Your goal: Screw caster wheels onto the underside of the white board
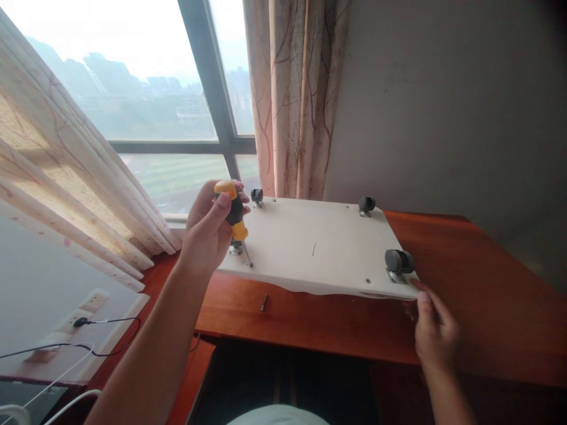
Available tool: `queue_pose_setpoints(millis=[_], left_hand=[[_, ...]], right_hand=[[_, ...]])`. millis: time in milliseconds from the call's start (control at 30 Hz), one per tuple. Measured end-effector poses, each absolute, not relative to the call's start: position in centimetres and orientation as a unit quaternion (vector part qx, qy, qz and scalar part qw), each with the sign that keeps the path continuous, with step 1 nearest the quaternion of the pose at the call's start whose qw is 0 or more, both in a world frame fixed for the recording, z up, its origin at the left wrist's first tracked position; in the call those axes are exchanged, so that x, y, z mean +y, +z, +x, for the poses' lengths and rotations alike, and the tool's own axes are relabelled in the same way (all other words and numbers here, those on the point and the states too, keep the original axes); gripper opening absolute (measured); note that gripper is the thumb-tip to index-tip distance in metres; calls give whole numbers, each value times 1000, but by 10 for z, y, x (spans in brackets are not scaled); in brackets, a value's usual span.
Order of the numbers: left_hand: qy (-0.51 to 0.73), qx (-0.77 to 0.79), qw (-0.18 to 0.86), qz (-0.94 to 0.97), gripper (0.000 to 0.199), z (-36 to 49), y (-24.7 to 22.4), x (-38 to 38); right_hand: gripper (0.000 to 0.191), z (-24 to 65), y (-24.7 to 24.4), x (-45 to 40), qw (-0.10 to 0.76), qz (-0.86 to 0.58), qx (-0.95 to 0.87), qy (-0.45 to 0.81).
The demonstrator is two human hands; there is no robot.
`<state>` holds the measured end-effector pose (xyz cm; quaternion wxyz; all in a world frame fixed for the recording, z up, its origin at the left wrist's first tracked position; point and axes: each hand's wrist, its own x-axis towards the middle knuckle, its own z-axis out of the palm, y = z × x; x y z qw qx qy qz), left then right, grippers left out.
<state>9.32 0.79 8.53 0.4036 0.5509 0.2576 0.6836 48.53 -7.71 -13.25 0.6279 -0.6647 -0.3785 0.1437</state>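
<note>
My left hand (pixel 211 224) is closed around the yellow and black handle of a screwdriver (pixel 235 209). The screwdriver's thin shaft slants down toward the near left corner of a white panel (pixel 305 248); whether its tip touches a screw I cannot tell. Partly behind the handle is a caster (pixel 236 249) on a metal plate at that corner. At the panel's near right corner, my right hand (pixel 436 330) grips the edge with thumb and fingers, just below another caster (pixel 398 262).
Two more casters, one far left (pixel 257 196) and one far right (pixel 367 205), stand on the panel. A small metal bit (pixel 264 303) lies on the reddish wooden table (pixel 319 319). Curtains (pixel 296 100) and a window rise behind; a socket strip (pixel 73 321) with cables is at left.
</note>
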Motion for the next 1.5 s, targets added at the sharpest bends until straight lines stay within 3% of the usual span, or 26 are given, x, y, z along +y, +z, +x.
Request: queue_pose_setpoints(millis=[233,500,733,1033,1233,1500], left_hand=[[691,249,431,525,49,99,87,10],[670,265,406,563,31,93,81,8],[685,249,437,528,44,96,81,10],[694,257,401,541,32,88,75,12],[698,270,432,502,42,91,77,13],[706,256,398,527,31,90,73,11]], right_hand=[[65,481,-126,-77,630,-661,-382,143],[69,481,-123,-77,627,-666,-379,139],[74,483,-127,-77,623,-671,-373,150],[68,483,-128,-77,625,-667,-380,142],[67,485,-130,-77,628,-664,-378,148],[68,483,-127,-77,627,-666,-375,153]])
